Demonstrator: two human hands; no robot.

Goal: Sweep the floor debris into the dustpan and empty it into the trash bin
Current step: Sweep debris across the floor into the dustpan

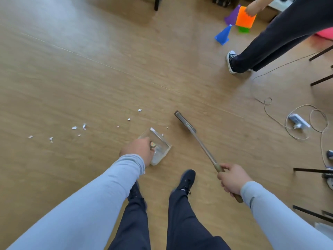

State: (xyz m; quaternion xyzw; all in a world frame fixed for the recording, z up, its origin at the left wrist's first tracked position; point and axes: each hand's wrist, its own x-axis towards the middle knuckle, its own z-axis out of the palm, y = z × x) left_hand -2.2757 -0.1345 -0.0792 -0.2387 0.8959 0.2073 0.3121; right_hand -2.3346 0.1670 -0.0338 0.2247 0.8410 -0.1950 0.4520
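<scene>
The left hand (139, 149) curls its fingers round the short handle of a clear dustpan (158, 147), which sits low over the wood floor (90, 69) just ahead of the person's dark shoes; whether its lip touches the boards cannot be told. Pale scraps already lie inside the pan. The right hand (232, 181) wraps its fingers round the brown grip of a long-handled broom (198, 139), thumb along the top, and the shaft slants away from the dustpan's right side to a dark brush head (184, 121) lying just beyond and right of the pan's open mouth. Small white paper bits (79, 129) are strewn on the floor to the left of the dustpan and beyond it, a few close to its rim, the rest well apart from it. Far beyond the dustpan and to its right, a second person in dark trousers reaches down to an orange cone (246, 17), with a blue cone (223, 35) close by. A white cable and power strip (298, 120) lie on the floor well right of the brush head.
</scene>
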